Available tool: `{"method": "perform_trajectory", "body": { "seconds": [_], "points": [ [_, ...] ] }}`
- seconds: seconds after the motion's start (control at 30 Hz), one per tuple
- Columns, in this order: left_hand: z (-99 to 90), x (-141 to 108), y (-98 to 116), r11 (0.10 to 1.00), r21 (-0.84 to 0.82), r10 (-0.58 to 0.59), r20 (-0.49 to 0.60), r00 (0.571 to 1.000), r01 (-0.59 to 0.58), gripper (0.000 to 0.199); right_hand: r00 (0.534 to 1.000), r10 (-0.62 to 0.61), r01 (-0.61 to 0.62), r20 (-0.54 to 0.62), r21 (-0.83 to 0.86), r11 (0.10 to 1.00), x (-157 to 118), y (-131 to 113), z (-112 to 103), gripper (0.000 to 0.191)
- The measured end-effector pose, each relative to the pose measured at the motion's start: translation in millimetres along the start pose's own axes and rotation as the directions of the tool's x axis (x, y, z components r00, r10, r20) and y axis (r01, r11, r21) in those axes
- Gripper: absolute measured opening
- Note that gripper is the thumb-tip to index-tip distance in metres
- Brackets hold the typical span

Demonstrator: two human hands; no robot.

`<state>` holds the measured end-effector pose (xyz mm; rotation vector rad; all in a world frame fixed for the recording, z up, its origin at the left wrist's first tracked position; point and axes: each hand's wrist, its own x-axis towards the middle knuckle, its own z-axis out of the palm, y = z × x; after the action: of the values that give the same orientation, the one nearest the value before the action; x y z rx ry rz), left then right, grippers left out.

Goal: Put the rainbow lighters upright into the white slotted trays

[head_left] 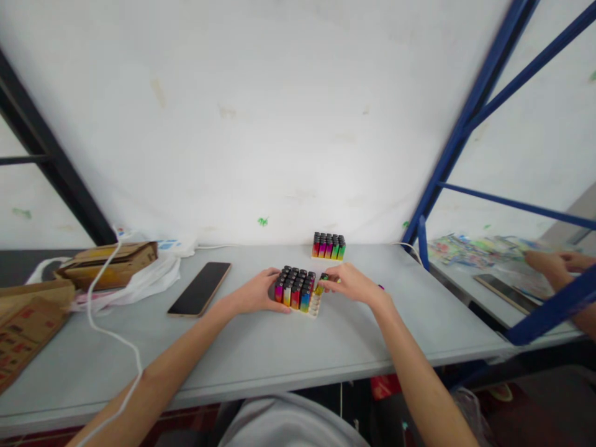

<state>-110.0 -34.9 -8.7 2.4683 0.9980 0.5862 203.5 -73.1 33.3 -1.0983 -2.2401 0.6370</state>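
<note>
Upright lighters with black tops and bright, multicoloured bodies stand packed in rows in a white tray. The tray's right-hand column shows several bare slots at the near end. My left hand grips the left side of this tray, thumb along the front and fingers behind. At the tray's right side, my right hand pinches a yellowish lighter close over the right-hand column. Whether its base sits in a slot I cannot tell. A small purple object lies partly hidden behind my right wrist.
A second block of lighters stands near the wall. To the left lie a phone, a cardboard box, plastic bags and a white cable. A blue metal frame rises at right; beyond it, another person's hands.
</note>
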Motion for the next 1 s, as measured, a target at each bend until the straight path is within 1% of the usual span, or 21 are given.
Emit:
{"method": "perform_trajectory", "body": {
  "seconds": [0.17, 0.27, 0.3, 0.33, 0.4, 0.47, 0.5, 0.53, 0.63, 0.67, 0.7, 0.8, 0.87, 0.93, 1.0],
  "points": [
    [-0.6, -1.2, 1.1, 1.0, -0.001, -0.011, -0.001, 1.0, 0.011, 0.086, 1.0, 0.008, -0.008, -0.007, 0.003, 1.0, 3.5, 1.1, 7.0, 0.03],
    [0.0, -1.7, 0.8, 1.0, -0.004, -0.013, -0.002, 1.0, 0.013, 0.086, 0.998, 0.046, -0.048, 0.041, 0.039, 0.998, 0.9, 7.7, 0.9, 0.018],
    [0.3, -1.8, 0.7, 1.0, -0.005, -0.013, -0.004, 1.0, 0.013, 0.087, 0.997, 0.068, -0.07, 0.043, 0.044, 0.997, -1.3, 12.3, -3.0, 0.017],
    [0.5, -1.8, 0.6, 1.0, -0.005, -0.013, -0.007, 1.0, 0.013, 0.088, 0.995, 0.093, -0.094, 0.025, 0.034, 0.995, -4.1, 18.1, -7.3, 0.019],
    [0.8, -1.7, 0.7, 1.0, 0.002, -0.016, -0.007, 1.0, 0.016, 0.088, 0.988, 0.129, -0.133, -0.086, -0.04, 0.99, -10.0, 32.5, -15.4, 0.019],
    [0.8, -1.3, 1.5, 1.0, 0.011, -0.027, 0.001, 1.0, 0.027, 0.088, 0.968, 0.147, -0.178, -0.205, -0.141, 0.974, -15.1, 47.5, -20.3, 0.017],
    [0.6, -1.1, 2.1, 0.999, 0.014, -0.032, 0.007, 0.999, 0.032, 0.088, 0.959, 0.172, -0.213, -0.223, -0.175, 0.961, -17.0, 53.9, -21.0, 0.018],
    [0.4, -0.9, 2.6, 0.999, 0.017, -0.035, 0.012, 0.999, 0.035, 0.087, 0.954, 0.213, -0.254, -0.211, -0.192, 0.948, -18.2, 59.2, -20.8, 0.019],
    [-0.3, -0.8, 3.8, 1.0, 0.019, -0.025, 0.018, 1.0, 0.024, 0.086, 0.933, 0.351, -0.359, -0.077, -0.214, 0.908, -18.8, 66.0, -16.8, 0.017],
    [-0.4, -0.9, 3.8, 1.0, 0.019, -0.02, 0.019, 1.0, 0.02, 0.085, 0.931, 0.363, -0.364, -0.05, -0.227, 0.903, -18.2, 65.5, -15.4, 0.015],
    [-0.3, -1.0, 3.6, 1.0, 0.018, -0.019, 0.019, 1.0, 0.018, 0.085, 0.936, 0.35, -0.351, -0.048, -0.242, 0.905, -17.2, 63.8, -14.4, 0.014],
    [1.2, -1.1, 1.6, 0.999, 0.01, -0.032, 0.013, 0.999, 0.032, 0.088, 0.963, 0.231, -0.26, -0.14, -0.246, 0.934, -13.5, 55.5, -14.2, 0.008],
    [2.8, -1.1, -0.7, 0.999, 0.002, -0.047, 0.007, 0.999, 0.047, 0.093, 0.958, 0.192, -0.23, -0.212, -0.175, 0.957, -10.8, 49.6, -16.1, 0.01],
    [4.2, -1.1, -3.1, 0.999, -0.002, -0.049, -0.001, 0.999, 0.049, 0.096, 0.942, 0.207, -0.232, -0.263, -0.067, 0.97, -8.2, 44.8, -18.4, 0.018],
    [5.1, -1.2, -5.0, 0.999, -0.005, -0.036, -0.011, 0.999, 0.036, 0.096, 0.92, 0.226, -0.222, -0.321, 0.051, 0.974, -5.5, 40.7, -20.0, 0.025]
  ]
}}
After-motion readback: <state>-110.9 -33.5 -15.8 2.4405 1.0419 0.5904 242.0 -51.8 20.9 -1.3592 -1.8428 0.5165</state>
